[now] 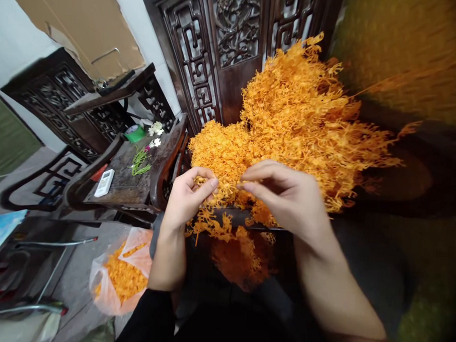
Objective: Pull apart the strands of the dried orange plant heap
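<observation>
A large heap of orange, thin, branching pieces (299, 103), like plastic flower parts, lies in front of me against a carved wooden back. At its near edge my left hand (192, 193) is closed, thumb pressed against the bent index finger, around a small orange piece (202, 181). My right hand (282, 191) is to the right, its thumb and fingertips pinched close together above the heap. What sits between those right fingertips is too small to make out. More orange pieces (218, 225) hang over the dark edge below my hands.
On the left, a dark wooden side table (125, 171) bears a white remote (104, 183), green stems (141, 161), white flowers (156, 129) and a green tape roll (134, 133). A plastic bag (103, 296) with orange pieces stands on the floor beside a metal-framed folding chair (49, 274).
</observation>
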`<state>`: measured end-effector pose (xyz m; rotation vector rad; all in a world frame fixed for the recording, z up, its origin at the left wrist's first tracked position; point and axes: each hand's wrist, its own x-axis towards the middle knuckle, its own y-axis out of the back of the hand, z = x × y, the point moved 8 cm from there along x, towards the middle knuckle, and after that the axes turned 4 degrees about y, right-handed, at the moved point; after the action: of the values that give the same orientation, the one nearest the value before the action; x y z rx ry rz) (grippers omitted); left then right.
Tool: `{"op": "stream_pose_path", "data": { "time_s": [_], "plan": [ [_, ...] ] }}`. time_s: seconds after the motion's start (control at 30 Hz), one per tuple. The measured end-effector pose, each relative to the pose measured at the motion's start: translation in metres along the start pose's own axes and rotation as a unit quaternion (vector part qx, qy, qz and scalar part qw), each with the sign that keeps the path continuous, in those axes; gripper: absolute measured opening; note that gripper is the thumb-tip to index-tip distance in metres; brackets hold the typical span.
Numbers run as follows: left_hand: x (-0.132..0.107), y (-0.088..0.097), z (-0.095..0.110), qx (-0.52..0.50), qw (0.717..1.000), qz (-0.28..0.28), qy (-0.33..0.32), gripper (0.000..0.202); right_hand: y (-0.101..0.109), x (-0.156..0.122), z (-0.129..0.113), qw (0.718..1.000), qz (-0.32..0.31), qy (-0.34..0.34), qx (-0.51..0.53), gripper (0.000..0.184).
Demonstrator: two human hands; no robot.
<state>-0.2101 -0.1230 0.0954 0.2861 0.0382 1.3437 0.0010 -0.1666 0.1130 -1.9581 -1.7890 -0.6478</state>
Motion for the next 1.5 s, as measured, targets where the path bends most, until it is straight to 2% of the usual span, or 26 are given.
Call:
{"op": "stream_pose_path", "data": {
  "time_s": [0.1,0.17,0.23,0.3,0.37,0.43,0.53,0.63,0.73,0.83,0.93,1.0,1.1,1.17,1.3,1.33,1.37,1.4,1.47,1.5],
  "plan": [
    [0.0,-0.008,0.002,-0.049,0.999,0.008,-0.011,0.022,-0.026,-0.004,0.011,0.996,-0.054,-0.042,0.06,0.001],
    [-0.004,-0.01,0.002,-0.037,0.999,0.019,-0.016,0.02,-0.035,-0.004,0.022,0.992,-0.057,-0.072,0.09,0.002],
    [-0.009,-0.004,0.005,-0.032,0.998,0.053,-0.03,0.019,-0.024,-0.002,0.031,0.995,0.017,-0.075,0.065,0.001],
    [-0.014,0.012,0.012,-0.059,0.989,0.116,-0.068,0.017,0.0,-0.001,0.033,0.99,0.126,-0.054,0.018,0.005],
    [-0.018,0.03,0.02,-0.104,0.972,0.177,-0.113,0.018,0.017,-0.002,0.031,0.984,0.174,-0.049,0.0,0.007],
    [-0.016,0.036,0.023,-0.126,0.964,0.198,-0.127,0.019,0.017,-0.002,0.029,0.987,0.144,-0.071,0.027,0.016],
    [-0.008,0.028,0.018,-0.107,0.971,0.187,-0.1,0.023,-0.002,-0.004,0.017,0.99,0.06,-0.091,0.084,0.028],
    [-0.005,0.017,0.012,-0.073,0.975,0.191,-0.092,0.026,-0.023,-0.008,0.008,0.992,0.015,-0.083,0.097,0.015],
    [-0.005,0.01,0.013,-0.061,0.975,0.185,-0.105,0.024,-0.036,-0.01,0.011,0.991,-0.005,-0.084,0.104,0.008],
    [-0.006,0.008,0.015,-0.057,0.977,0.175,-0.108,0.023,-0.041,-0.01,0.016,0.986,-0.024,-0.082,0.14,0.008],
    [-0.007,0.006,0.016,-0.054,0.978,0.167,-0.109,0.023,-0.053,-0.011,0.022,0.967,-0.079,-0.118,0.212,0.01],
    [-0.009,0.002,0.016,-0.04,0.978,0.17,-0.115,0.022,-0.06,-0.012,0.025,0.96,-0.097,-0.137,0.224,0.009],
    [-0.012,-0.002,0.016,-0.007,0.975,0.184,-0.126,0.02,-0.06,-0.011,0.029,0.973,-0.072,-0.132,0.177,0.014],
    [-0.013,0.003,0.018,-0.024,0.968,0.21,-0.133,0.019,-0.056,-0.011,0.031,0.982,-0.048,-0.117,0.138,0.016],
    [-0.019,0.039,0.031,-0.146,0.921,0.313,-0.18,0.023,-0.038,-0.01,0.035,0.99,0.014,-0.104,0.092,0.015],
    [-0.02,0.046,0.034,-0.164,0.913,0.324,-0.184,0.024,-0.033,-0.01,0.036,0.989,0.027,-0.107,0.097,0.015],
    [-0.019,0.05,0.035,-0.17,0.914,0.321,-0.179,0.024,-0.03,-0.01,0.036,0.987,0.033,-0.112,0.109,0.018],
    [-0.016,0.05,0.035,-0.166,0.922,0.307,-0.166,0.024,-0.028,-0.01,0.036,0.985,0.037,-0.116,0.123,0.029],
    [-0.01,0.043,0.031,-0.143,0.946,0.261,-0.13,0.025,-0.026,-0.009,0.031,0.982,0.043,-0.109,0.146,0.054],
    [-0.007,0.038,0.027,-0.132,0.956,0.234,-0.116,0.027,-0.026,-0.009,0.028,0.983,0.046,-0.096,0.148,0.062]
  ]
}}
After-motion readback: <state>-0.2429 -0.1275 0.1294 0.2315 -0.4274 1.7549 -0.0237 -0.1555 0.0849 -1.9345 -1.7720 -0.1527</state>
